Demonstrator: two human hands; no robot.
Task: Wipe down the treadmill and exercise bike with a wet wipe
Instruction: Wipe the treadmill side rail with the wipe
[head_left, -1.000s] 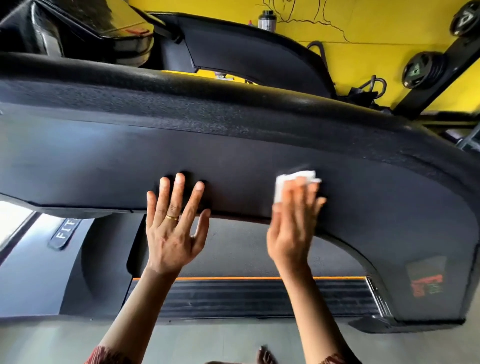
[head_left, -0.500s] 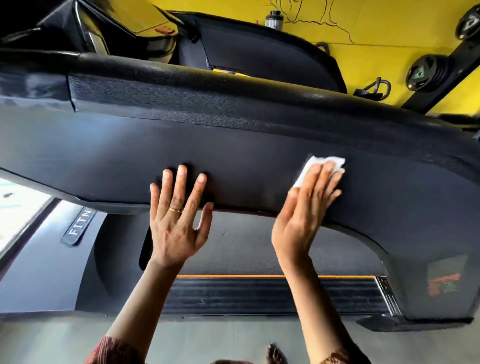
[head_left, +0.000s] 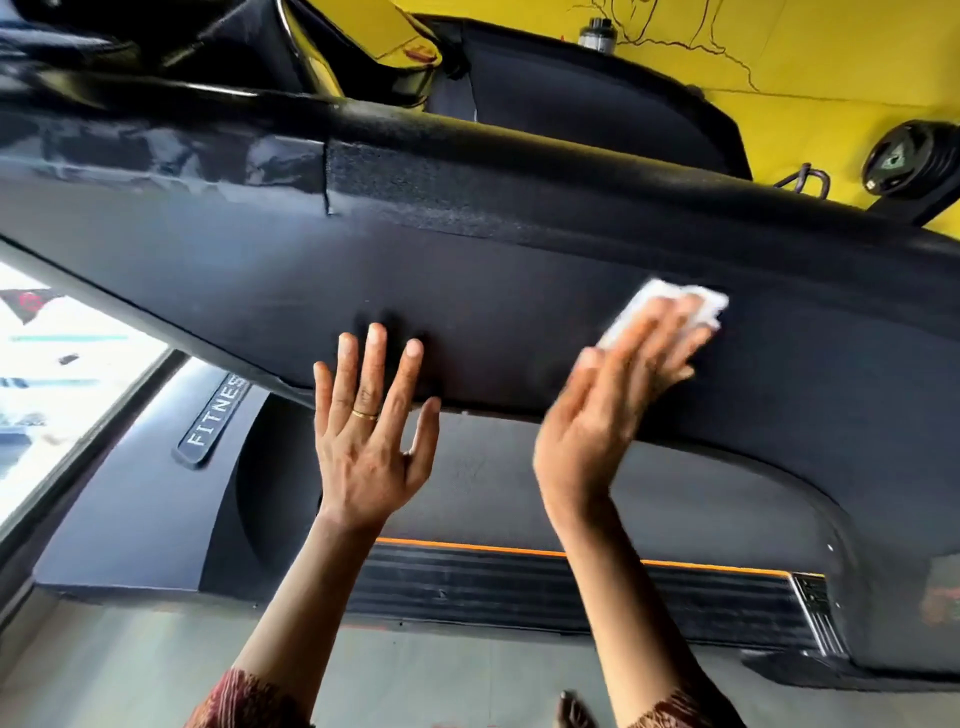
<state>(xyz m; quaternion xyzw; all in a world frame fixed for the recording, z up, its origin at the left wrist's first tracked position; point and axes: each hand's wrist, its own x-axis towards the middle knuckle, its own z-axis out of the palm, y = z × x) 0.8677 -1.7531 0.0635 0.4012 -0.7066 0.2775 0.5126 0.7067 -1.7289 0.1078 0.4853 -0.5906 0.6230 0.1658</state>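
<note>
**Wipe pressed flat against the treadmill's dark panel**

The wet wipe (head_left: 655, 297) lies on the treadmill's big black panel (head_left: 519, 270), at about two o'clock from the picture's middle. The right hand (head_left: 613, 410) holds it there with straight, close-set fingers laid over it, pressing rather than pinching. That hand is blurred. The left hand (head_left: 369, 447) is spread wide, palm flat on the same panel at about nine o'clock from the wipe, likely as a brace.

The wipe looks thin, soft and limp. It will probably bunch or slide out from under the fingers, so broad flat pressure across its middle suits it better than a grip on one corner. The panel looks stiff and slightly grainy, which may drag on the damp sheet.

At six o'clock runs the belt (head_left: 519, 579) with an orange edge, and at eight o'clock a "FITNESS" badge (head_left: 215, 415). At twelve o'clock stands a second dark machine (head_left: 597, 104); whether it is the bike I cannot tell. Nothing blocks the panel toward three o'clock.
</note>
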